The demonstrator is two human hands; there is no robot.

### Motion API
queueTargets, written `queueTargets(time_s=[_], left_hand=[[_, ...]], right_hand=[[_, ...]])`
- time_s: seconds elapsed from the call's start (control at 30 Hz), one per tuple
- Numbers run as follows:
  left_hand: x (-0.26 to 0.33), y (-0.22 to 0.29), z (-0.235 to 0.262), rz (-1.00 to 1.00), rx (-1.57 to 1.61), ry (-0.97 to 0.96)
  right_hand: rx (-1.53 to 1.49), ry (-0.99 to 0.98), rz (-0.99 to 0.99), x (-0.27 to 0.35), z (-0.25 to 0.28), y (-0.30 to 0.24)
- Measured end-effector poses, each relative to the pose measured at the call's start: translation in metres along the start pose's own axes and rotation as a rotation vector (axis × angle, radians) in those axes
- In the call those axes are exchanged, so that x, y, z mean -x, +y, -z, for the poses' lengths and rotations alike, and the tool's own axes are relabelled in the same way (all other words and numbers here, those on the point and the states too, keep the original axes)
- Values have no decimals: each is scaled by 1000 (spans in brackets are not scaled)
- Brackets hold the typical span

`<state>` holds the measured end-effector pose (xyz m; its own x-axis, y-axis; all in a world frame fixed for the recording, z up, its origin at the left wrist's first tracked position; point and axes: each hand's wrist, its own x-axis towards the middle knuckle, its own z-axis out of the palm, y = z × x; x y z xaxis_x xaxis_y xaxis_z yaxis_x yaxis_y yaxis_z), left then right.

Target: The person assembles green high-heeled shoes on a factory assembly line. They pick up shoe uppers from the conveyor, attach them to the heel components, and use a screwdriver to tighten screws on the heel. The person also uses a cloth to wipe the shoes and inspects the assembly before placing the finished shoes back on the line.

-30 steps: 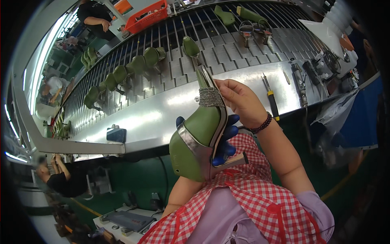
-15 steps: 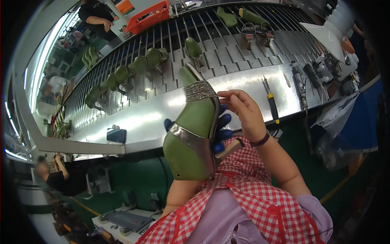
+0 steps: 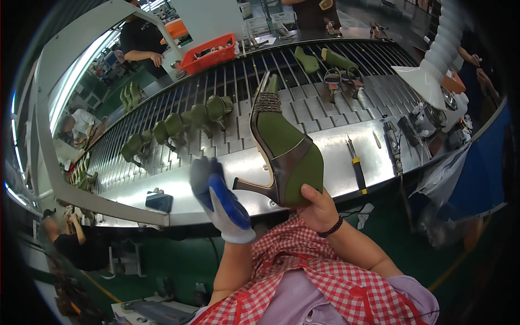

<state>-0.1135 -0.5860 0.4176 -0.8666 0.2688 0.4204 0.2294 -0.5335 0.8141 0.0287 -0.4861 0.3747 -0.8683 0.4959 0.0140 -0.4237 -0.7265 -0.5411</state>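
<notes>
— Setting?
— Factory line. Steel counter (image 3: pixel 357 146) curving across the view, with a slatted conveyor (image 3: pixel 303 103) behind it. Orange crate (image 3: pixel 208 53) at the far side, white exhaust hose (image 3: pixel 441 59) at upper right.

— On the conveyor?
— Row of green shoe parts (image 3: pixel 179 125) toward the left, two more green pieces (image 3: pixel 325 58) farther back, strappy sandals (image 3: pixel 342 80) beside those.

— On the counter?
— Yellow-handled screwdriver (image 3: pixel 356 165) right of centre, dark hand tools (image 3: pixel 394 142) beyond it, a small black device (image 3: pixel 158 202) near the left edge.

— Right hand?
— Bare right hand (image 3: pixel 318 208), black bracelet at the wrist, fingers closed round the rear of a green high-heeled shoe (image 3: pixel 284 149). Shoe raised above the counter's front edge, pointed toe aimed away, brown band across the middle, beaded trim near the toe, thin heel pointing left.

— Left hand?
— Left hand (image 3: pixel 219 197) in a white glove with blue palm coating, blurred, fingers spread loosely, gripping nothing. Just left of the heel, not clearly touching it.

— Anything else?
— Red-and-white checked apron (image 3: pixel 325 281) below. Other people at the far side and lower left.
</notes>
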Motion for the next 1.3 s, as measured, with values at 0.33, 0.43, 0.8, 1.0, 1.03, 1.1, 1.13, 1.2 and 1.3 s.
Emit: queueTargets(time_s=[0.33, 0.43, 0.8, 1.0, 1.03, 1.1, 1.13, 1.2, 1.3], left_hand=[[18, 8, -39, 531, 479, 173], [13, 0, -35, 493, 420, 173], [7, -10, -10, 625, 512, 406], [24, -21, -4, 435, 236, 436], [23, -27, 2, 446, 259, 378], [21, -39, 17, 465, 303, 270], [19, -40, 19, 492, 337, 292], [17, -39, 18, 551, 407, 336], [7, -43, 34, 781, 598, 121]], right_hand=[[74, -68, -11, 7, 4, 10], [219, -43, 31, 12, 1, 9], [636, -98, 140, 18, 17, 11], [448, -285, -109, 21, 11, 4], [387, -336, -176, 19, 12, 3], [274, -368, -214, 14, 19, 8], [219, -385, -236, 13, 20, 11], [238, -280, -199, 18, 14, 16], [357, -235, -218, 16, 12, 18]])
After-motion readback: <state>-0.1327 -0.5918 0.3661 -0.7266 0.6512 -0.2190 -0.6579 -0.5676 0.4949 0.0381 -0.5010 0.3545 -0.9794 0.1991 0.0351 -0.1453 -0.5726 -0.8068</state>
